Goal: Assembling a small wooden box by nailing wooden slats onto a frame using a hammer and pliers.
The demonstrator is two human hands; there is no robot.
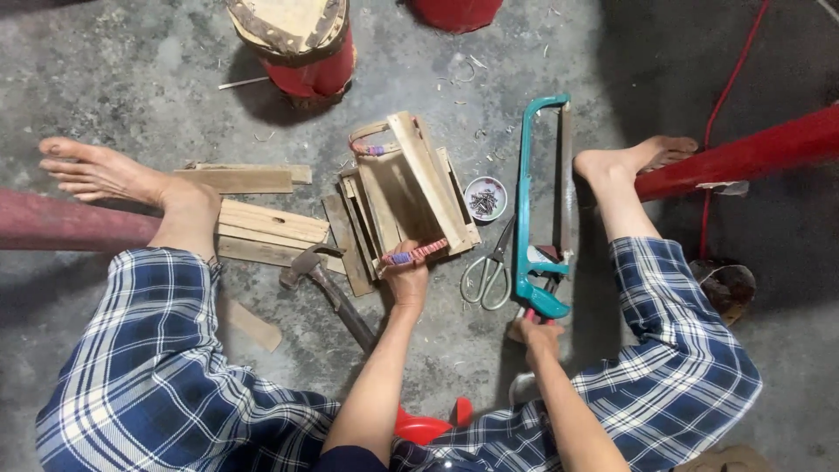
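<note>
— Where's the hammer [328,284]?
— On the floor [131,79], left of the wooden frame [406,197], just before the planks [262,232].
— And the scissors [491,267]?
— Right of the frame, between it and the hacksaw [540,205]; the dish of nails [485,198] lies just behind them.

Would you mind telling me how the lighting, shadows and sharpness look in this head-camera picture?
Head view: light is soft and even on the concrete floor, which darkens toward the upper right corner; the hacksaw and hammer cast short, soft shadows; no strong glare; the left hand and wooden frame are sharp, and straight edges bow slightly near the borders.
</note>
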